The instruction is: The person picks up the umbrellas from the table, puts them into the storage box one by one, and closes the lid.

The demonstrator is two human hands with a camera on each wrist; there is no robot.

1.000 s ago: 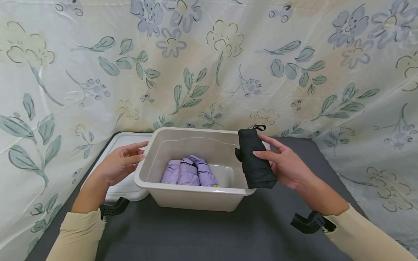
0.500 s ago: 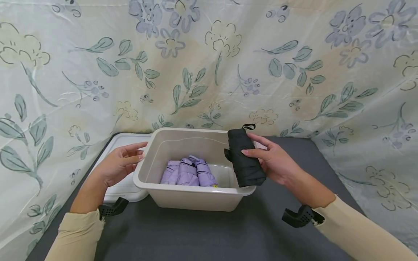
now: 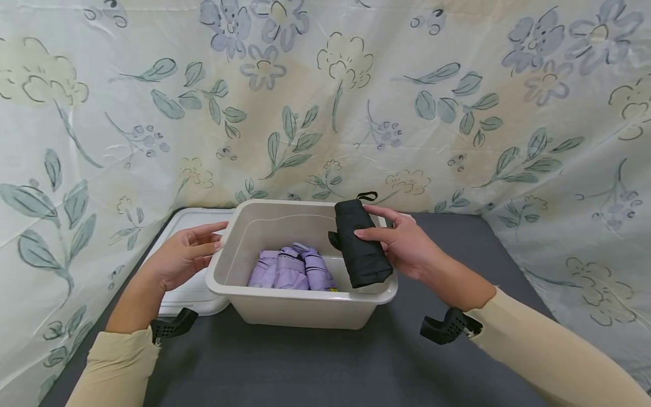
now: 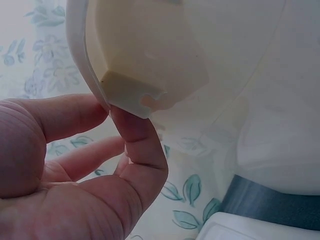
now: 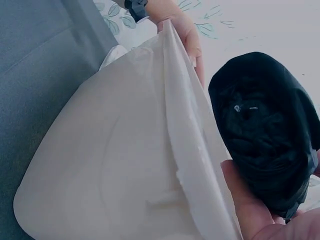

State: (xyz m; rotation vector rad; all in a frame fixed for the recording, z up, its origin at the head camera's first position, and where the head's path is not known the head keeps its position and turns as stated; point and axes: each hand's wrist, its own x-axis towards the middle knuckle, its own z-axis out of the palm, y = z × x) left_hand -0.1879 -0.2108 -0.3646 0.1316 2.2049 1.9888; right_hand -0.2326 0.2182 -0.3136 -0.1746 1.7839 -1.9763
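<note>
My right hand grips a folded black umbrella and holds it over the right side of a cream plastic bin. In the right wrist view the black umbrella hangs just past the bin's rim. A folded lilac umbrella lies on the bin's floor at the left. My left hand touches the bin's left rim with straight fingers; in the left wrist view the fingertips rest under the rim's corner.
A white lid lies flat left of the bin, under my left hand. The bin stands on a dark grey table. A floral cloth hangs close behind and along both sides.
My right hand has carried the black umbrella leftward, from beside the bin's right rim to over its inside. The left hand and the lilac umbrella have stayed put.
</note>
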